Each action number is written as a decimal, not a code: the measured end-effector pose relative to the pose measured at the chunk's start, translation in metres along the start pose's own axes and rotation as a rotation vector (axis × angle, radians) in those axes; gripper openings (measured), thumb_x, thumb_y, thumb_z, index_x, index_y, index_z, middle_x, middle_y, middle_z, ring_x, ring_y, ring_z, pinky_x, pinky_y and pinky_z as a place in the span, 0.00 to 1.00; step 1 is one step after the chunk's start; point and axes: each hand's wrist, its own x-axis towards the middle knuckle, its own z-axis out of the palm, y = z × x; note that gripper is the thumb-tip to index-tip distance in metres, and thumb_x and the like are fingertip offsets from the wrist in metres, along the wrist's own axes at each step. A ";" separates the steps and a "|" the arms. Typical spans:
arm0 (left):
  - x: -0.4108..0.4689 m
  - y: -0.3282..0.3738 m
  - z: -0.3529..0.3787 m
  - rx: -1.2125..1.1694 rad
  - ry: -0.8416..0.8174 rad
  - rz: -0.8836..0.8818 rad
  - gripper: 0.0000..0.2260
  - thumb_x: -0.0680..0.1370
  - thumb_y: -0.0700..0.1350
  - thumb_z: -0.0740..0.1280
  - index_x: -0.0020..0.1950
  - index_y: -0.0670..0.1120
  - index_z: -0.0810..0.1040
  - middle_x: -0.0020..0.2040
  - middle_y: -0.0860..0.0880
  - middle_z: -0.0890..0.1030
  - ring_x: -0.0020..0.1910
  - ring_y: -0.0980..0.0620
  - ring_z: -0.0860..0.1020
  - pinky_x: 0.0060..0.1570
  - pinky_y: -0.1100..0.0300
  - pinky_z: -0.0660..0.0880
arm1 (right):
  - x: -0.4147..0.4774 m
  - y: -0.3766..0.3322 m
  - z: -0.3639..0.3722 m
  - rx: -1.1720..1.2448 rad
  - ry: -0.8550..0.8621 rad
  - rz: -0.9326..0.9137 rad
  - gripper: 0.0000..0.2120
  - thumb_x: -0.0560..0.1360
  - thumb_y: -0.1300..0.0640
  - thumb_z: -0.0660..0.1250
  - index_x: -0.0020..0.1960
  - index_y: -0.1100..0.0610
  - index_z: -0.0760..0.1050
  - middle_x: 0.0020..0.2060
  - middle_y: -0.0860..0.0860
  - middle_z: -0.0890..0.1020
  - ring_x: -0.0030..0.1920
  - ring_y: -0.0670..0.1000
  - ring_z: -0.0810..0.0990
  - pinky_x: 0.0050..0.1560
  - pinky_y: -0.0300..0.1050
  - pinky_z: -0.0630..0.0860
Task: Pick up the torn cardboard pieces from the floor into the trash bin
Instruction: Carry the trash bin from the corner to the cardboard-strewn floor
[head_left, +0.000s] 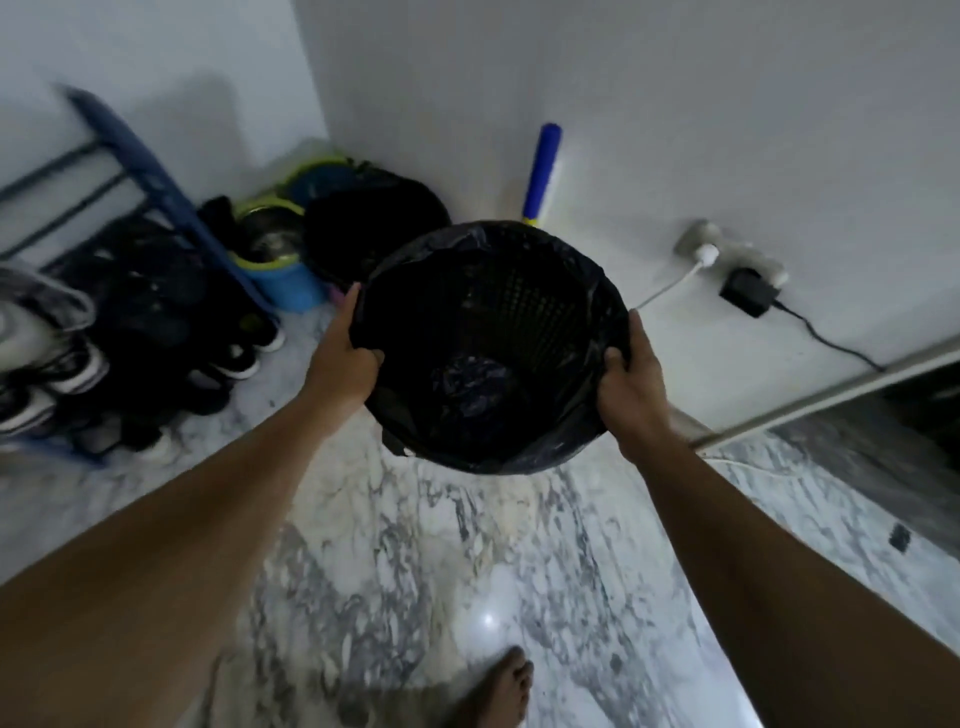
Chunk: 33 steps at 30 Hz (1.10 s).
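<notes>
Left hand (345, 358) and right hand (631, 384) grasp the lined trash bin (493, 291) by its rim above the floor (467, 571); no cardboard pieces visible, collection apparently pending.

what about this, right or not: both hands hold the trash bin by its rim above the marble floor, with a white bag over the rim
Not quite: in the head view the bag over the rim is black, not white. Otherwise right: left hand and right hand hold the trash bin by its rim above the marble floor.
</notes>
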 end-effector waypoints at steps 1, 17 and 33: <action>-0.011 0.009 -0.024 -0.031 0.028 -0.021 0.42 0.70 0.33 0.60 0.82 0.58 0.56 0.80 0.54 0.63 0.78 0.50 0.62 0.77 0.43 0.61 | -0.008 -0.021 0.008 0.001 -0.018 -0.021 0.26 0.85 0.58 0.55 0.81 0.46 0.56 0.76 0.48 0.69 0.74 0.53 0.68 0.67 0.40 0.62; -0.272 0.092 -0.321 -0.297 0.742 -0.062 0.29 0.83 0.30 0.56 0.81 0.51 0.59 0.71 0.53 0.69 0.72 0.48 0.69 0.69 0.53 0.68 | -0.182 -0.332 0.156 -0.068 -0.586 -0.432 0.27 0.83 0.59 0.56 0.81 0.49 0.59 0.73 0.54 0.72 0.72 0.60 0.70 0.70 0.47 0.64; -0.648 0.109 -0.366 -0.497 1.500 -0.189 0.35 0.80 0.27 0.56 0.83 0.52 0.56 0.73 0.49 0.68 0.67 0.49 0.69 0.60 0.56 0.70 | -0.505 -0.473 0.179 -0.035 -1.307 -0.814 0.25 0.82 0.62 0.54 0.78 0.51 0.65 0.65 0.49 0.76 0.64 0.54 0.75 0.59 0.41 0.67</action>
